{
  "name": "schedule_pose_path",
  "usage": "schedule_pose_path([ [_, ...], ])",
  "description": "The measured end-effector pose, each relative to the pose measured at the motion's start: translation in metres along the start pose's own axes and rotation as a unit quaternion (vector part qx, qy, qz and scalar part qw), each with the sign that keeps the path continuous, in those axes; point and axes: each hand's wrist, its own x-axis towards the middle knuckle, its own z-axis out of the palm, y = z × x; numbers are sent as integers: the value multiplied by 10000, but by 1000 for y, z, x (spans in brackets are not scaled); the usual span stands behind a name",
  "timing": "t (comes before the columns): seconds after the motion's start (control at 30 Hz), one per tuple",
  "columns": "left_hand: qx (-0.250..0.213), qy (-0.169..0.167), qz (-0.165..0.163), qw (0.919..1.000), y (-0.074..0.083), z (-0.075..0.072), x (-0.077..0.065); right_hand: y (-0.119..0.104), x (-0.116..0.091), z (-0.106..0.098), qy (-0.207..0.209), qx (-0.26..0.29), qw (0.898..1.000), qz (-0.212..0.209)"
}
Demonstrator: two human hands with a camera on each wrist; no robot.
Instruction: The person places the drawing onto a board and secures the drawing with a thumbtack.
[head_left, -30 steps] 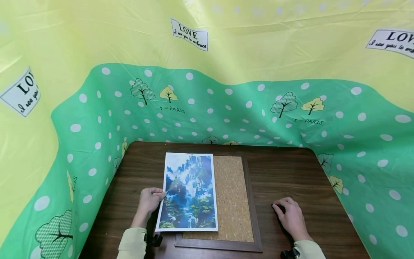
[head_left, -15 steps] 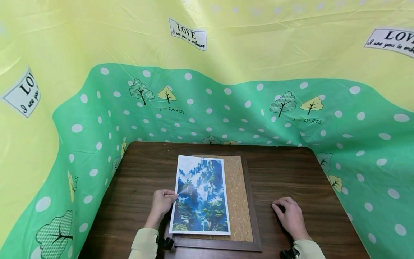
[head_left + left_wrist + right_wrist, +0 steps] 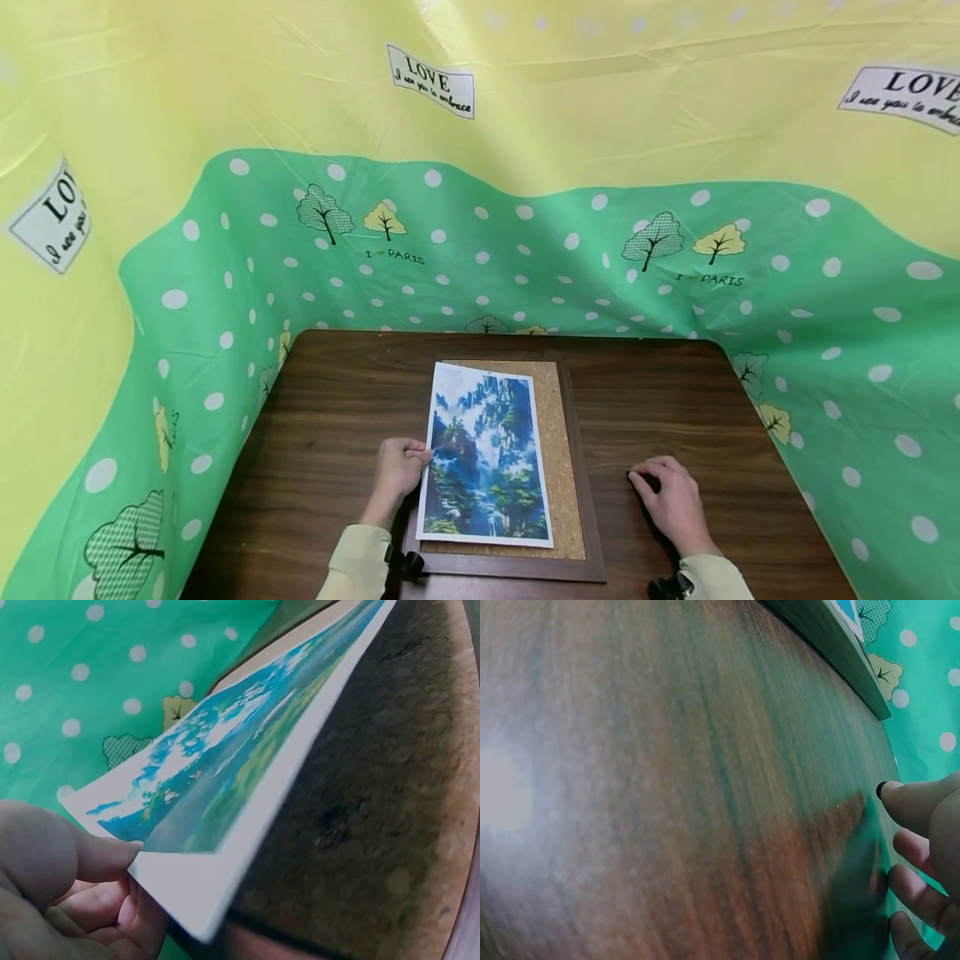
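Observation:
My left hand (image 3: 401, 471) pinches the left edge of a printed landscape picture (image 3: 486, 458), a white-bordered sheet with blue mountains and a waterfall. In the left wrist view, thumb and fingers grip the sheet (image 3: 217, 765), which stands tilted above the cork surface (image 3: 352, 802). Under it on the table lies a corkboard (image 3: 570, 492) with a dark wooden frame (image 3: 510, 567); the sheet covers most of the cork, leaving a strip at the right. To the right of the board, my right hand (image 3: 671, 504) rests on the table, fingers loosely curled and holding nothing.
The dark wood-grain table (image 3: 645, 383) reaches back to a green and yellow curtain (image 3: 525, 242) that encloses it on the left, back and right. Each wrist wears a black strap device, the left one (image 3: 405, 565) close to the board's lower left corner.
My left hand has carried the picture to the right, from partly over the bare table to over the corkboard. My right hand has stayed in place.

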Motion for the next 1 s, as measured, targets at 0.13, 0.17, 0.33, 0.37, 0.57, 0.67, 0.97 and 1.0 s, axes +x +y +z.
schedule_pose_path([
  [0.13,498,92,185,9985,2,5,0,1,0,1,7,-12,10000,-9],
  [0.17,656,133,237,9975,2,6,0,2,0,1,4,-12,10000,-14],
  [0.33,1285,417,594,9891,3,14,0,3,0,1,-11,2,10000,-25],
  [0.37,1370,483,645,9873,3,15,-1,3,0,1,-16,-4,10000,-27],
  [0.57,1606,693,901,9804,8,24,-2,2,-1,3,109,-38,9999,-33],
  [0.67,1633,685,917,9799,10,26,-2,3,-1,4,149,-24,9999,-31],
  [0.97,1766,768,1142,9746,13,31,0,3,1,3,70,51,10000,4],
  [1.0,1787,776,1127,9743,13,31,0,3,1,3,83,63,9999,-3],
])
